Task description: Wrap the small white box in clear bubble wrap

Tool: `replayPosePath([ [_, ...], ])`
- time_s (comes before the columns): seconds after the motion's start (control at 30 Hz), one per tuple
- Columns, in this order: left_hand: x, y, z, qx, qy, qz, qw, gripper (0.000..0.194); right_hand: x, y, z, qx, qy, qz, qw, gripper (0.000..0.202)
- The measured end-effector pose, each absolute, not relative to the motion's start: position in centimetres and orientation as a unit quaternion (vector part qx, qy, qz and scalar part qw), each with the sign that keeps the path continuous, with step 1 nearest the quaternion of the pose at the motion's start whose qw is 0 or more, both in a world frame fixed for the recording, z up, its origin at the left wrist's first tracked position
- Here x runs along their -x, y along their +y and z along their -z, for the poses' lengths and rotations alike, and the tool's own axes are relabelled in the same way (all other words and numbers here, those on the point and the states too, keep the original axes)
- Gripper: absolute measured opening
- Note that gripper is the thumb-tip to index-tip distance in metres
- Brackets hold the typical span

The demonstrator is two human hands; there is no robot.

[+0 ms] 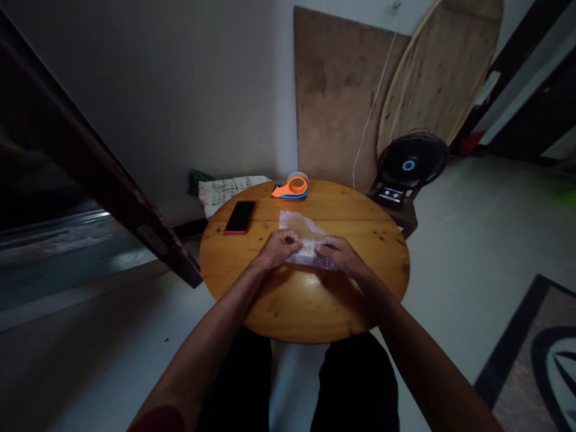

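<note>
A sheet of clear bubble wrap (pixel 299 223) lies on the round wooden table (pixel 288 312), with a small pale item (pixel 308 249) at its near part, between my hands. My left hand (pixel 282 247) pinches the wrap at the left of that item. At its right, my right hand (pixel 337 252) has its fingers closed on the wrap too. What the pale item is cannot be made out.
An orange and blue tape dispenser (pixel 292 186) sits at the table's far edge. A dark phone with a red rim (pixel 240 217) lies at the left. Beyond the table's right edge stands a black fan (pixel 411 162); boards lean on the wall.
</note>
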State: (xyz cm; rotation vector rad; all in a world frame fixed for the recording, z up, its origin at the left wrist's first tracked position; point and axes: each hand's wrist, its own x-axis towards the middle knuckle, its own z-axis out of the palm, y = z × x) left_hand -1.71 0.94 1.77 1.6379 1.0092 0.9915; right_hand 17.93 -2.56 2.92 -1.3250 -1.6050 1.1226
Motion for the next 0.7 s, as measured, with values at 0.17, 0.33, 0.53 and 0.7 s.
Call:
replayPosePath([
  [0.17,1.9,0.6,-1.3,-0.663,0.405,-0.416,0.472,0.018,-17.7,-2.8,-2.6,0.526,-0.615,-0.436,0.393,0.026],
  [0.33,1.9,0.4,-1.5,-0.655,0.406,-0.42,0.479,0.018,-17.6,-2.7,-1.4,0.532,-0.63,-0.397,0.404,0.025],
  [0.53,2.0,0.3,-1.5,-0.659,0.395,-0.423,0.48,0.018,-17.3,-3.0,-1.4,0.536,-0.636,-0.374,0.41,0.026],
  [0.7,2.1,0.2,-1.3,-0.656,0.386,-0.425,0.491,0.019,-16.9,-3.3,-1.3,0.547,-0.618,-0.369,0.428,0.026],
])
